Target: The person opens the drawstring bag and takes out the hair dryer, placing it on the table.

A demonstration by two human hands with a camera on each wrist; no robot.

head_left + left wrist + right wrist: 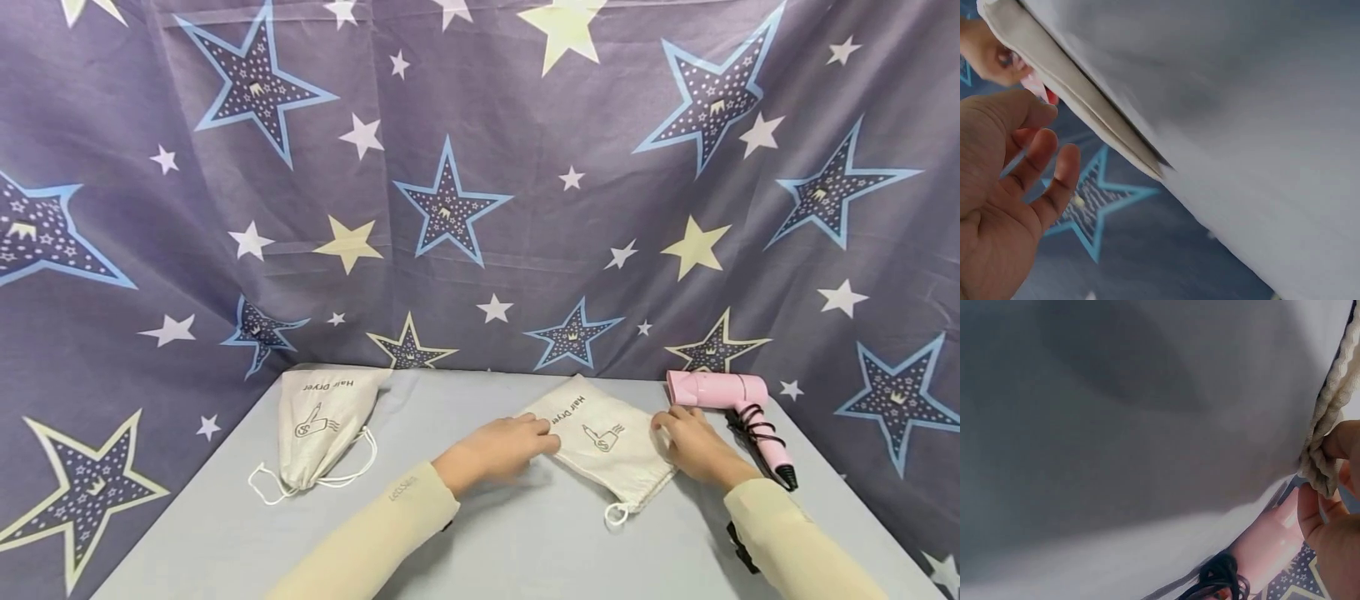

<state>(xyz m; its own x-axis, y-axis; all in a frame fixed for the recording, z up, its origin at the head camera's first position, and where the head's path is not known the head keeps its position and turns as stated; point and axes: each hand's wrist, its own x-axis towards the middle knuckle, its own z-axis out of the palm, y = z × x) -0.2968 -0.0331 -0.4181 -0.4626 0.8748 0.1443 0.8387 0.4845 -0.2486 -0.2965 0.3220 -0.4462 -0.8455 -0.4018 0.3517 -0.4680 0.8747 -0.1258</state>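
A cream drawstring bag [581, 433] printed "Hair Dryer" lies flat on the table, its white cord loop [617, 515] toward the front. My right hand [696, 446] pinches its right corner; in the right wrist view, thumb and fingers [1311, 512] close on the ruffled edge of the bag [1329, 412]. By the left edge of the bag is my left hand [501, 452]. In the left wrist view, that hand [1010, 181] has loosely bent, spread fingers, apart from the bag [1072, 81], with nothing held.
A pink hair dryer [716, 389], black cord [757, 429] wound on its handle, lies at the back right. At the back left sits a second, fuller drawstring bag [326, 421], cords loose. Star-patterned cloth [480, 292] hangs behind the grey-blue table [247, 533].
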